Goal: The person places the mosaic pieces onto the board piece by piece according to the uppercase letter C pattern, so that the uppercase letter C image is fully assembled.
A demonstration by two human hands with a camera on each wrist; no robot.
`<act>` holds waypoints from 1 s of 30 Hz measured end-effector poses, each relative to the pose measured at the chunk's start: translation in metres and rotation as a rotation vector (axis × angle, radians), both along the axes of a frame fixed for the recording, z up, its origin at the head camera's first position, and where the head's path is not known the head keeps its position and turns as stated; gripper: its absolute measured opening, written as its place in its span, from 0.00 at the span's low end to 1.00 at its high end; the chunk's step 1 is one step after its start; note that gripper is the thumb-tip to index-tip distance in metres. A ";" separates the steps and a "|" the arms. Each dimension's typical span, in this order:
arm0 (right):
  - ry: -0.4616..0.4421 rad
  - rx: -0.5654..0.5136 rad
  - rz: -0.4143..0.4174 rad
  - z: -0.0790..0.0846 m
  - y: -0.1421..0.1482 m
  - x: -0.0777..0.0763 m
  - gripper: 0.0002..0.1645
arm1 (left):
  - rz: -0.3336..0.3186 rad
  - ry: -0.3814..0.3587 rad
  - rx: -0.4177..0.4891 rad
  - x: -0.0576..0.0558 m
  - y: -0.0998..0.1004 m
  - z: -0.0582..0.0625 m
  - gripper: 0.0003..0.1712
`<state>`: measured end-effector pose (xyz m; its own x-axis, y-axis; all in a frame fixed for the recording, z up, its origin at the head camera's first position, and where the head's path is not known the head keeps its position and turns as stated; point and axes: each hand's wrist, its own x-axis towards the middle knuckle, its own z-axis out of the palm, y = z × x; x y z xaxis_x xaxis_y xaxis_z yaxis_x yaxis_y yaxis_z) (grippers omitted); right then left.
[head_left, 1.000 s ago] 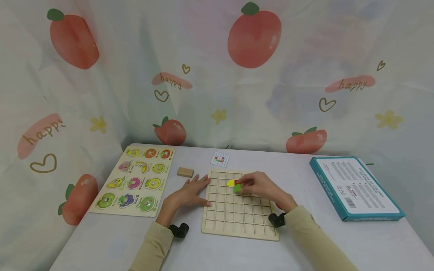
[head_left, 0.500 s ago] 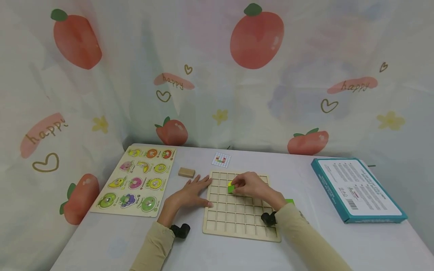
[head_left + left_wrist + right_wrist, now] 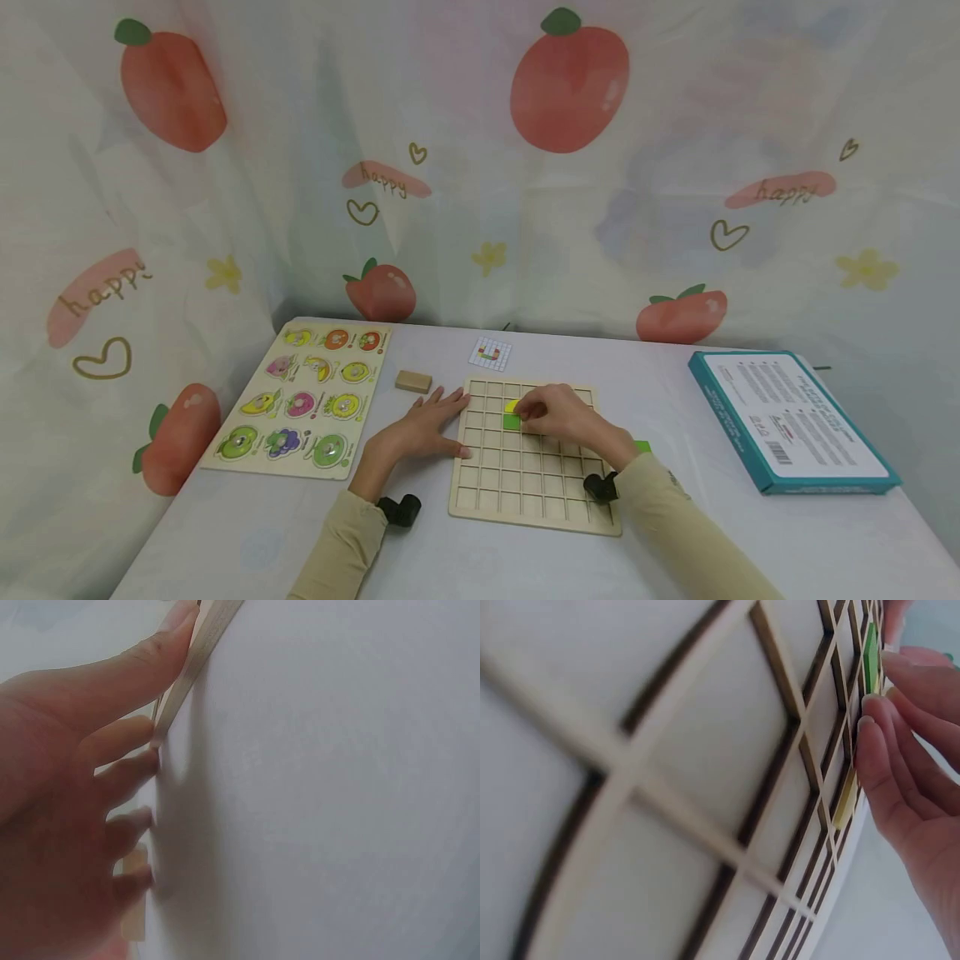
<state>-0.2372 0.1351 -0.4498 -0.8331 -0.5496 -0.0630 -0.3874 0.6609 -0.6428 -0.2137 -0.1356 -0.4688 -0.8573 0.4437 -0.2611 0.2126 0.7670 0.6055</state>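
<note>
The left hand lies with spread fingers at the left edge of a wooden grid board, its thumb over the rim. In the left wrist view its thumb rests along the board's edge. A green square tile lies at a cell in the board's upper middle. The right hand bends over the board, thumb and fingertips curled at this tile's right edge. The right wrist view shows its fingertips against the green tile. Just behind it is a yellow piece, partly covered by the fingers.
A pattern card lies behind the board, and a wooden block to its left. A fruit puzzle board occupies the left side. A teal-edged box lies at right. Another green piece shows beside the right sleeve.
The right hand has carried the green tile left and lowered it from above the board to a cell in front of the yellow piece. The left hand stays at the board's edge.
</note>
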 end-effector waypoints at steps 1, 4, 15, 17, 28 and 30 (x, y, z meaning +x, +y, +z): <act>0.000 -0.005 -0.004 0.001 0.003 0.001 0.13 | 0.000 0.002 0.002 0.000 0.000 0.000 0.53; -0.003 -0.014 -0.022 0.002 0.011 0.005 0.12 | -0.001 0.006 0.000 0.001 0.001 0.000 0.52; 0.068 0.007 -0.087 0.007 0.042 0.021 0.09 | -0.002 0.006 0.004 0.000 -0.001 -0.001 0.53; 0.076 0.015 -0.102 0.008 0.048 0.024 0.09 | -0.004 0.011 0.006 -0.003 -0.002 -0.008 0.54; 0.028 0.039 -0.210 0.010 0.086 0.042 0.11 | -0.011 0.006 0.001 -0.001 0.000 -0.006 0.54; 0.013 0.042 -0.233 0.010 0.093 0.046 0.12 | -0.012 0.002 -0.002 -0.001 0.000 -0.004 0.54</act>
<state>-0.1911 0.2279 -0.4397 -0.9382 -0.3390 -0.0701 -0.2291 0.7598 -0.6084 -0.2144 -0.1356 -0.4726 -0.8524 0.4534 -0.2604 0.2229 0.7657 0.6034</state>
